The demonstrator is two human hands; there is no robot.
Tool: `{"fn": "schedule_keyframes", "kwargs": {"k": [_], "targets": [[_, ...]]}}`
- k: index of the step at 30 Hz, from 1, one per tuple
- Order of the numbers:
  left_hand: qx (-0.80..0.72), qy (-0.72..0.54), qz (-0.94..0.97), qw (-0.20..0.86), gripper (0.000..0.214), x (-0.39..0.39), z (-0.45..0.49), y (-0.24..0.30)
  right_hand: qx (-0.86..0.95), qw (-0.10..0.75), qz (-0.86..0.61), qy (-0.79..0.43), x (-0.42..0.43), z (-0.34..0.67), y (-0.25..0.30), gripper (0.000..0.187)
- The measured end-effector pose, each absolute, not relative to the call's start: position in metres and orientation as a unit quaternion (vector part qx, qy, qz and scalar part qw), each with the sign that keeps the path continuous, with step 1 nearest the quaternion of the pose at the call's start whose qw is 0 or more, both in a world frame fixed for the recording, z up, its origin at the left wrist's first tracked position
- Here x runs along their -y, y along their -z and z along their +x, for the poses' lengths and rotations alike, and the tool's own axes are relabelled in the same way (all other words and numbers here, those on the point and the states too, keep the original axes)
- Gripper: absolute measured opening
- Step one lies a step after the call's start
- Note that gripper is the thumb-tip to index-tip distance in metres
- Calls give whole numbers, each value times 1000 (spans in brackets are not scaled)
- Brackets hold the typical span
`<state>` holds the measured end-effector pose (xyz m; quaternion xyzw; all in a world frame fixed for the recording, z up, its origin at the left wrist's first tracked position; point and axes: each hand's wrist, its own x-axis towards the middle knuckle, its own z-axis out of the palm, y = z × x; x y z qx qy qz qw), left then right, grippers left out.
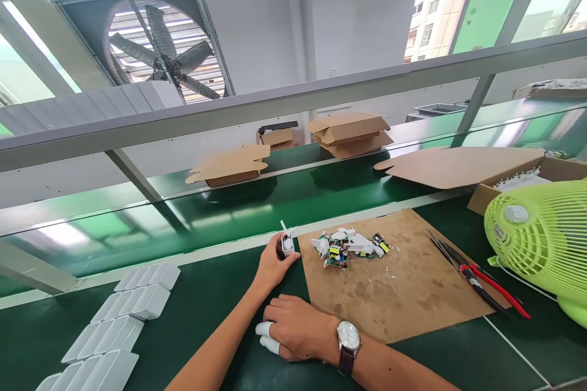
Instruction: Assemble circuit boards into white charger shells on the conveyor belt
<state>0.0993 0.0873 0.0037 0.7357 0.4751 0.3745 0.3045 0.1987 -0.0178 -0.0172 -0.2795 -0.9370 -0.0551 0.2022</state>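
Observation:
My left hand (270, 266) is closed round a small white plastic case (287, 245), held upright at the left edge of the brown cardboard sheet. Its top is open, and a thin white piece (285, 229) sticks up from it. Nearer to me, my right hand (298, 327) is palm down over the green table, with white covers on two fingers. Its fingers are bent and close together; whatever they may hold is hidden under them. A pile of small circuit boards and white plastic parts (337, 250) lies on the cardboard sheet (371, 299).
Rows of white cases (112, 330) stand at left. Pliers with red and black handles (481, 287) and long tweezers (440, 247) lie at right, beside a lime-green fan (541, 244). Behind are a green conveyor (293, 189), cardboard boxes (348, 133) and a metal rail (257, 104).

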Motion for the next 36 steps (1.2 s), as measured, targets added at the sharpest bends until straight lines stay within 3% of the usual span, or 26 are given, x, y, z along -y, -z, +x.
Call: {"fn": "schedule_keyframes", "kwargs": {"k": [4, 7, 15, 18, 21, 24, 28, 33, 36], "targets": [[-506, -369, 720, 300, 68, -75, 79, -3, 947, 166, -274, 28, 18, 202, 7, 15], [-526, -356, 737, 228, 52, -53, 36, -11, 948, 155, -280, -6, 20, 203, 0, 15], [-615, -304, 696, -212, 34, 22, -115, -46, 929, 219, -297, -41, 25, 202, 4, 17], [-681, -219, 630, -302, 31, 49, -148, -41, 926, 234, -292, -53, 25, 201, 7, 19], [-711, -159, 609, -312, 26, 65, -161, -30, 924, 240, -293, -58, 24, 200, 8, 17], [-683, -193, 641, -292, 27, 63, -153, -24, 923, 236, -298, -55, 25, 199, 7, 12], [-588, -293, 735, -168, 20, 41, -110, -25, 927, 211, -307, -41, 25, 197, 5, 9], [-525, -269, 807, -35, 23, 7, -45, -28, 912, 200, -357, -3, 15, 214, -7, 6], [-502, -258, 826, -1, 19, -14, -25, -27, 872, 226, -434, 23, 7, 249, -23, 20]]}}
